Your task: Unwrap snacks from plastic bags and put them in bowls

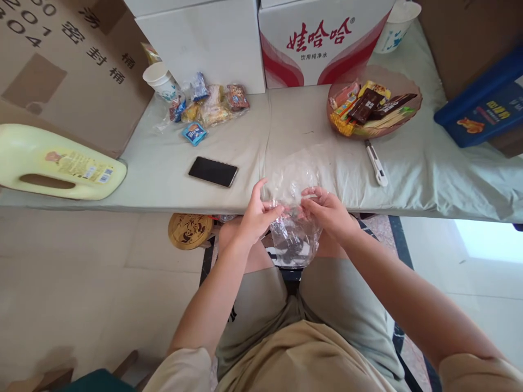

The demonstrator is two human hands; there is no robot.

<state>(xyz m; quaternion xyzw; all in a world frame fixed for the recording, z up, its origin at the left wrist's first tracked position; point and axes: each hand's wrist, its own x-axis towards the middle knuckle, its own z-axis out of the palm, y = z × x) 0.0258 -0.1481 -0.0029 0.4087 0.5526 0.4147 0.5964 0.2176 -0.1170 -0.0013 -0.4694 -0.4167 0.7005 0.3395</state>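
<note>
A clear plastic bag (296, 234) hangs between my hands at the front edge of the cloth-covered table (281, 125). My left hand (261, 212) pinches one side of it between thumb and fingers, with the index finger raised. On the other side my right hand (322, 209) grips the film with thumb and fingertips. The upper part of the bag reaches over the table edge, and its lower part droops between my knees. Through the film I see no contents.
Around the table stand a black phone (213, 171), a box cutter (376, 163), a snack bowl (373, 128), packaged snacks (212, 106), a yellow-green jug (61, 163), paper cups (160, 80) and boxes (322, 43). Below is a round panda stool (190, 230).
</note>
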